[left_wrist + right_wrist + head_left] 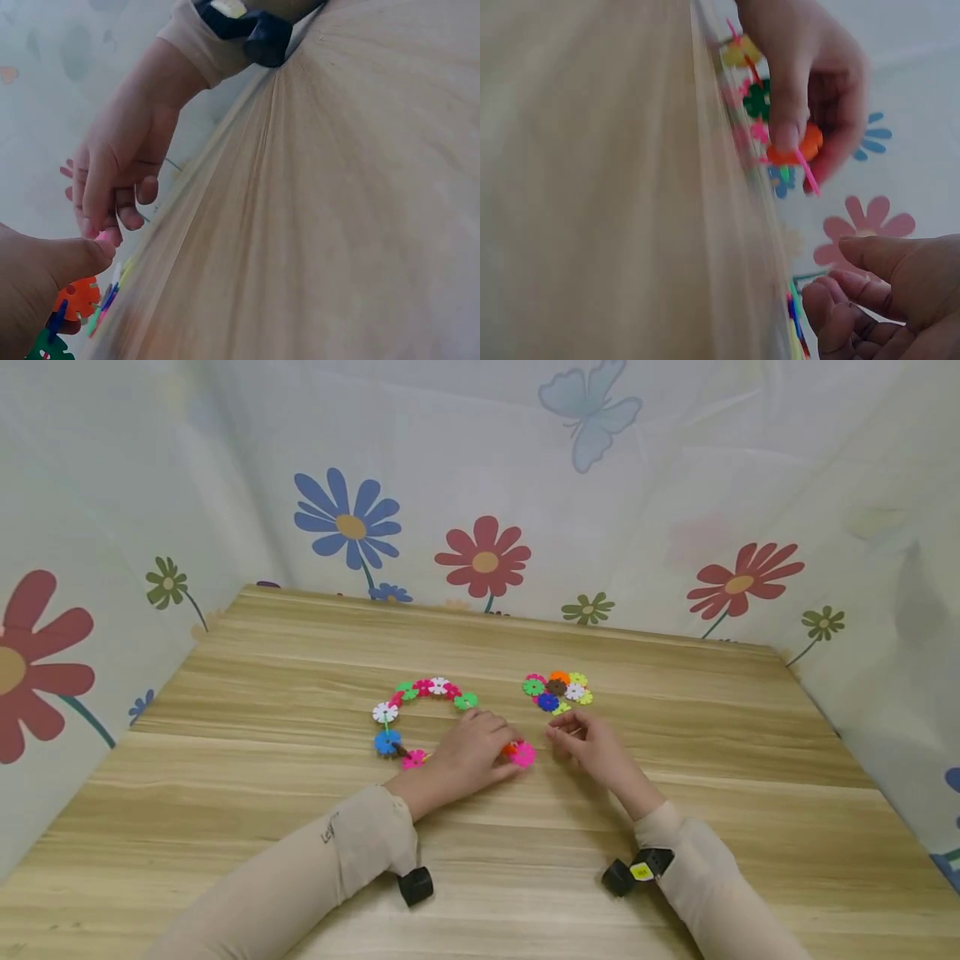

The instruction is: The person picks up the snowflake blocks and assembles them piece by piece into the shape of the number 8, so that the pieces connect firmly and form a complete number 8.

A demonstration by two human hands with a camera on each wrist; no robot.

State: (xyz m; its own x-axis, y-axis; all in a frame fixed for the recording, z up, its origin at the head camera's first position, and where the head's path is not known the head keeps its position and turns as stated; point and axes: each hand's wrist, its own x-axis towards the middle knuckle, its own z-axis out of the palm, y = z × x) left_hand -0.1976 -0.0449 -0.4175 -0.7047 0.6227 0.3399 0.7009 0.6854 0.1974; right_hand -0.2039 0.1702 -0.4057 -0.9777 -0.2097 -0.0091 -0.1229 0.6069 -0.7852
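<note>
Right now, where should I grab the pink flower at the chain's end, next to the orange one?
I'd pinch the pink flower by its outer rim, coming from the right: it's a thin disc sticking out past the left grip, which holds by the orange flower.

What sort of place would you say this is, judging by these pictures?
Probably an indoor booth for recording tabletop handiwork: a flower-printed sheet surrounds the back and sides of a wood-grain table bearing a chain of colourful discs, and black wrist-worn devices are in view.
</note>
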